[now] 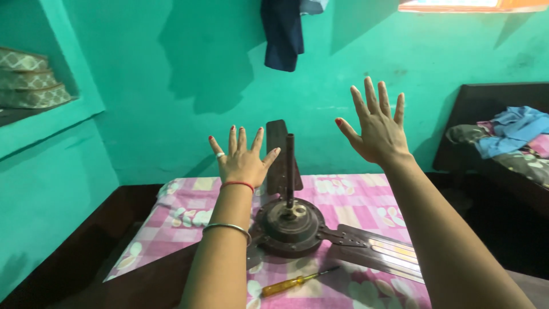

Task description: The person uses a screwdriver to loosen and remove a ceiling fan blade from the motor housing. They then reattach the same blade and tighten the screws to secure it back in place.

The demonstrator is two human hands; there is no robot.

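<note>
A brown ceiling fan (pixel 289 226) lies on a pink checked cloth (pixel 349 197), its rod (pixel 290 169) pointing up and its blades spread out; one blade (pixel 377 249) reaches right, another (pixel 277 154) points away. My left hand (pixel 243 160) is raised above the fan with fingers spread, holding nothing; it wears a ring, a red thread and a metal bangle. My right hand (pixel 377 126) is lifted higher to the right, palm forward, fingers apart, empty. A yellow-handled screwdriver (pixel 297 281) rests on the cloth in front of the fan.
Teal walls surround the spot. A shelf with stacked patterned cushions (pixel 28 80) is at the left. Dark clothing (pixel 283 34) hangs on the far wall. A dark bed with crumpled clothes (pixel 509 137) stands at the right.
</note>
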